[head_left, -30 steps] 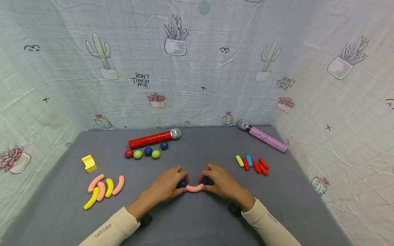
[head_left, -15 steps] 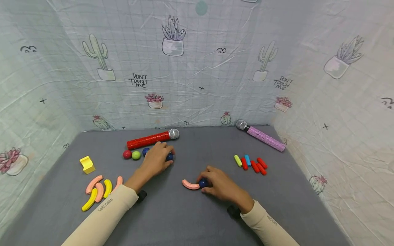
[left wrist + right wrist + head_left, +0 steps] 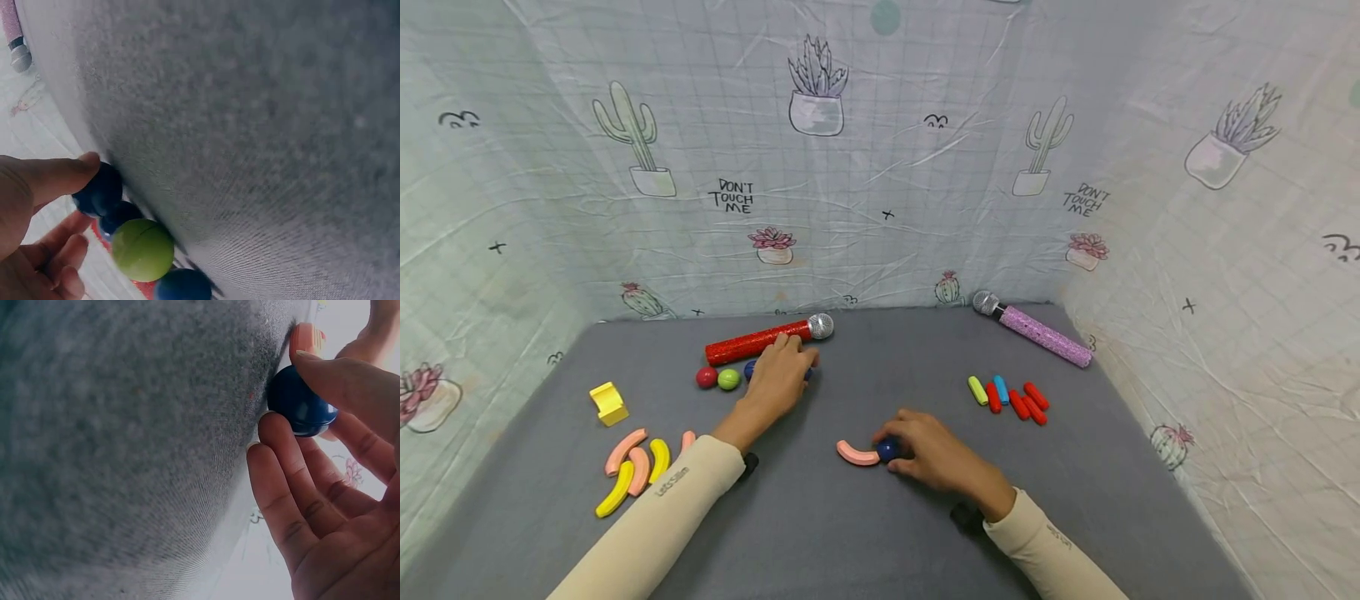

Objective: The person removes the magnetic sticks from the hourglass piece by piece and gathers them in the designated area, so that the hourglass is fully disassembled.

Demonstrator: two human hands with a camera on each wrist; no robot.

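Note:
At the ball row my left hand (image 3: pixel 778 379) pinches a dark blue ball (image 3: pixel 99 190) between thumb and fingers. Beyond it in the left wrist view are another blue ball (image 3: pixel 117 219), a green ball (image 3: pixel 144 251) and a further blue ball (image 3: pixel 183 287). The hand hides part of this row in the head view, where a red ball (image 3: pixel 706 377) and a green ball (image 3: pixel 728 380) show at its left. Near the table's middle, my right hand (image 3: pixel 932 450) holds a blue ball (image 3: pixel 299 400) at the right end of a curved pink piece (image 3: pixel 856 455).
A red glitter microphone (image 3: pixel 756 342) lies behind the balls, a purple one (image 3: pixel 1045 335) at back right. Short coloured sticks (image 3: pixel 1018 404) lie at right. At left are a yellow block (image 3: pixel 610 406) and several curved pink and yellow pieces (image 3: pixel 638 471). Printed fabric walls enclose the grey table.
My left hand has left the pink piece's left end with its blue ball and moved up and left to the ball row. My right hand has stayed at the piece's right end.

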